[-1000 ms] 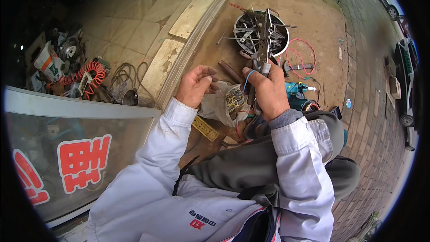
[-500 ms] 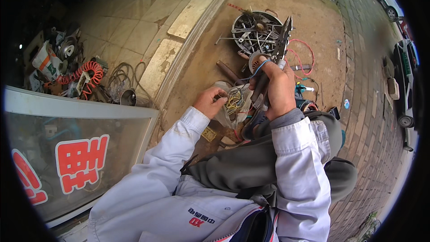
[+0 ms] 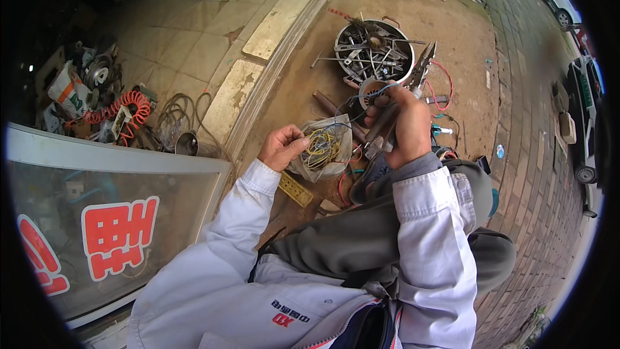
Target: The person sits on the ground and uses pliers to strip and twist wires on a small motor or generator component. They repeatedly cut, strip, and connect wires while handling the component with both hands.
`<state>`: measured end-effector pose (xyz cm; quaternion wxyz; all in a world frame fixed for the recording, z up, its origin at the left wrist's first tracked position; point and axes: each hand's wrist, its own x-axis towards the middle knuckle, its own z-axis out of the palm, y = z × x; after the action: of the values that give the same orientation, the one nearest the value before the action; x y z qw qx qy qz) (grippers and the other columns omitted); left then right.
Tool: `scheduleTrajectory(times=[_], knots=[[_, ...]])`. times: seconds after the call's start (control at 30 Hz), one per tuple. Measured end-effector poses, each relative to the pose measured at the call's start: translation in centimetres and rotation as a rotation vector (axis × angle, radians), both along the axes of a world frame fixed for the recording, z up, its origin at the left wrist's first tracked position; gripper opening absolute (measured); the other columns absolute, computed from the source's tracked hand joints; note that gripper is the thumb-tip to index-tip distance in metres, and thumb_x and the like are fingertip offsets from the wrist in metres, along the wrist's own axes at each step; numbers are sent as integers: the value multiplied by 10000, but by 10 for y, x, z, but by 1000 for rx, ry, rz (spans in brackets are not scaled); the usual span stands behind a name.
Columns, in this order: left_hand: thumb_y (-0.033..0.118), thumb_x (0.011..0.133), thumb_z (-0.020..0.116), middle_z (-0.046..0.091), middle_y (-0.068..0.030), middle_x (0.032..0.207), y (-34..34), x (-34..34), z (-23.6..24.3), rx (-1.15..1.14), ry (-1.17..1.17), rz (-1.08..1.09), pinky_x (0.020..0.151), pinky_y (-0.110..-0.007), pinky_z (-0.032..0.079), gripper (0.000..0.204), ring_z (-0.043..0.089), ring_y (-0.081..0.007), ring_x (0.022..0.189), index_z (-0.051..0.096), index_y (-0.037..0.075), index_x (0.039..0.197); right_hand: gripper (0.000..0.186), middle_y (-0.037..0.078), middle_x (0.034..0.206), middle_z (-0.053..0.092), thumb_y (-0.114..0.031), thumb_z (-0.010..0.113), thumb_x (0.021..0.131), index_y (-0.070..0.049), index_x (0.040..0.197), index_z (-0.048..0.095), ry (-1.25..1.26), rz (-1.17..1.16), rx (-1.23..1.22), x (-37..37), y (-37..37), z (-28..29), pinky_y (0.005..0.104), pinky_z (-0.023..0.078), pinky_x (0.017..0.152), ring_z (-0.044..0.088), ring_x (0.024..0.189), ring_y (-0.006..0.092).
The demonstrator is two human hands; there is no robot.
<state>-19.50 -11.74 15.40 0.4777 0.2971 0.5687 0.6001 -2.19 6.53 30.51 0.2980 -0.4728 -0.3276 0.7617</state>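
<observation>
My right hand [image 3: 411, 128] is wrapped round a pair of pliers [image 3: 424, 66], its dark, notched jaws pointing up and away. A thin blue wire [image 3: 352, 99] runs from the fingers of that hand toward the left. Below the wire, a whitish plastic bag [image 3: 342, 160] lies open with a tangle of yellow and grey wires [image 3: 321, 148] in it. My left hand [image 3: 281, 147] is at the bag's left side, thumb and fingers pinched together. What sits between those fingertips is too small to make out.
Beyond my hands stands a metal pot [image 3: 407, 64] full of loose tools. A small cup-like container [image 3: 372, 88] is near it. A yellow slotted plate [image 3: 296, 189] lies by my left wrist. The glass door [image 3: 161, 220] and the raised sill [image 3: 231, 94] border my left side.
My left hand has drawn left and slightly down, away from the right hand, uncovering the bag. My right hand and the pliers have shifted slightly right. More of the blue wire shows between the hands.
</observation>
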Motion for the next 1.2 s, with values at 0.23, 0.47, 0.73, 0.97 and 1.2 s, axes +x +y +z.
scheduleTrajectory(times=[0.23,0.47,0.73,0.97,1.2], knots=[[118,864,734,616,14,849,16,22,12,-146,433,59,667,-218,456,202,545,-55,715,665,8,1020,269,120,717,620,-276,513,940,-24,902,600,-4,224,2,1,-5,-4,351,516,558,607,601,235],[29,785,775,636,-41,883,53,53,44,61,627,108,611,-224,472,285,577,-71,699,671,-4,1049,273,118,716,618,-274,500,942,-20,911,598,36,315,37,3,-4,-6,335,501,557,606,603,230],[41,831,679,618,-7,819,61,52,33,-143,427,251,637,-208,468,172,576,-54,730,620,6,989,275,104,723,616,-268,499,955,-15,934,606,51,211,20,1,-6,-2,339,516,581,612,637,211],[103,973,600,656,-15,903,59,32,22,69,-131,-81,669,-229,483,251,595,-59,773,624,-25,1188,272,97,722,619,-260,509,955,-14,910,614,37,335,66,4,-3,-4,329,506,547,605,591,215],[105,978,590,665,-4,892,62,26,12,-13,95,-226,602,-211,477,216,580,-46,706,630,-11,1155,276,110,681,618,-271,529,936,-15,872,609,22,331,87,4,-3,-7,316,489,523,601,568,225]])
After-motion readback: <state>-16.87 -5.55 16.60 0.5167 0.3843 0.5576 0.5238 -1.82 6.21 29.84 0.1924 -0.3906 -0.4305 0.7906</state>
